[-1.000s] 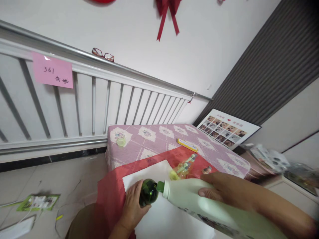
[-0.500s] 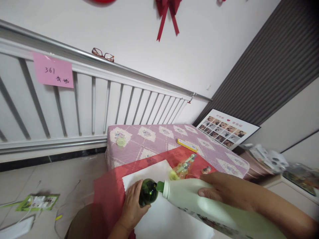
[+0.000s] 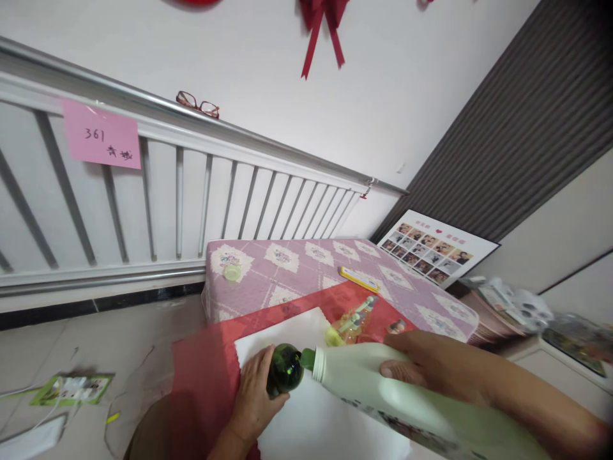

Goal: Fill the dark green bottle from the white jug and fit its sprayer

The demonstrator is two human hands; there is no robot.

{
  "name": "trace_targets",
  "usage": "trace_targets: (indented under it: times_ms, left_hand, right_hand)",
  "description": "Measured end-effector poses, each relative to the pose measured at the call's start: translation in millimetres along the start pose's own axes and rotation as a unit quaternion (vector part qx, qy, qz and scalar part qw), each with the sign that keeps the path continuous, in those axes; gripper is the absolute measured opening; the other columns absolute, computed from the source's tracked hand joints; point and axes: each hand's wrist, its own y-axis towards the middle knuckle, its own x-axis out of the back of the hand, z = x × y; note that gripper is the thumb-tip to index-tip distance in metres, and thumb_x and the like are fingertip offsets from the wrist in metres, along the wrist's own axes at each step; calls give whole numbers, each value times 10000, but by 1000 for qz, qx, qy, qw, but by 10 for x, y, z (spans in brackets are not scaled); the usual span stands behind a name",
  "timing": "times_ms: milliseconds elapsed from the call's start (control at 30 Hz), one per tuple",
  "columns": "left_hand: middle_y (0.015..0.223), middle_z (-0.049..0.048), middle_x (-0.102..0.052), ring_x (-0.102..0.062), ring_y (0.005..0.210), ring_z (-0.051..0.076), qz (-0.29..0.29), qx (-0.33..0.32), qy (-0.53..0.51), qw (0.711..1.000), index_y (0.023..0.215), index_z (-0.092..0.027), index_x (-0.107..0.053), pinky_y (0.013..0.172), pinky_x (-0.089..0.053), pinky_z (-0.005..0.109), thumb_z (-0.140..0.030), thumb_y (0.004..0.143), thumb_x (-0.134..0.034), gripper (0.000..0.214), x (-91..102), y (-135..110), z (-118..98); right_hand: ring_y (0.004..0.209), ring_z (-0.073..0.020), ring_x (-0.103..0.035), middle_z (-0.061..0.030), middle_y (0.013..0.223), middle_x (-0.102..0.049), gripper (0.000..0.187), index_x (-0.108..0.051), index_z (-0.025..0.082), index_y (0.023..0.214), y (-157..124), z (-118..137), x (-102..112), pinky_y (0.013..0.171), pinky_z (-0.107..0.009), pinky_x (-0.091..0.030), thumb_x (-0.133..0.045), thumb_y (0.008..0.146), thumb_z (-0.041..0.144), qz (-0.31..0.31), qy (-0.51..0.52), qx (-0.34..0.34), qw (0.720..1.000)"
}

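Note:
My left hand (image 3: 258, 386) is wrapped round a dark green, shiny round bottle (image 3: 286, 370) above the white cloth (image 3: 316, 409). In my right hand (image 3: 407, 361) is a large pale green plastic bottle (image 3: 383, 390), tilted well over on its side. Its neck and green spout (image 3: 309, 360) point left, right at the dark green bottle's opening. Whether liquid is flowing cannot be made out. Behind the pale bottle, a clear bag with light green-tipped items (image 3: 357, 319) lies on the red cloth (image 3: 211, 364).
Purple patterned cloth covers the table (image 3: 316, 255), with a pale green lid (image 3: 232, 273) and a yellow-and-white box (image 3: 359, 279) on it. A white radiator (image 3: 191, 198) stands behind. On the floor at left lies a power strip with cables (image 3: 74, 388).
Both hands and both bottles keep practically the same position. The red cloth's left edge has shifted slightly to the left.

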Motion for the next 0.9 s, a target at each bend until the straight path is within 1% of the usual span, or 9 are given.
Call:
trace_targets:
  times_ms: [100,233,333,533,767,900]
  left_hand:
    - [1489,139,-502,-431,1398,306,-3,-6,1,1000,1450,-173,-380,1193,-324,526,-239,660,-646,836,-23,-2,12]
    - [1492,140,-499,-433,1394,308,-2,-6,4,1000,1452,-175,-373,1188,-328,530,-234,655,-651,847,-41,-13,32]
    - [1489,139,-502,-434,1395,307,-5,-6,7,1000,1452,-170,-375,1190,-329,522,-233,653,-646,846,-41,-21,42]
    - [1484,129,-511,-442,1393,303,-8,-6,2,1000,1447,-182,-388,1189,-334,515,-239,653,-646,837,-30,-20,26]
    - [1500,148,-487,-417,1404,303,10,3,7,1000,1461,-132,-359,1205,-304,517,-234,665,-628,847,5,-10,-19]
    - [1506,150,-479,-413,1406,305,12,0,8,1000,1466,-126,-345,1206,-303,518,-238,670,-622,850,10,-16,-10]
  right_hand:
    - [929,-298,-676,-100,1012,-726,455,-643,235,944,-3,-9,0,822,-418,-503,-454,883,644,0,11,5,1000]
    - [927,-304,-675,-109,1025,-730,465,-645,233,931,-11,-14,1,814,-422,-504,-449,879,651,-7,7,-4,1000]
    - [908,-300,-677,-106,1009,-729,458,-637,231,910,-17,-3,5,800,-416,-506,-448,878,647,0,1,-10,1000]
    - [930,-297,-675,-107,1029,-724,473,-634,230,937,-18,29,22,811,-411,-502,-426,889,652,5,-1,-5,1000]
    - [901,-295,-673,-95,1000,-720,482,-625,234,913,-2,-31,-9,787,-409,-503,-419,884,669,-5,-12,-5,1000]
    - [894,-290,-672,-95,1003,-721,460,-621,236,901,2,6,4,781,-406,-501,-428,888,653,-1,-7,-10,1000]
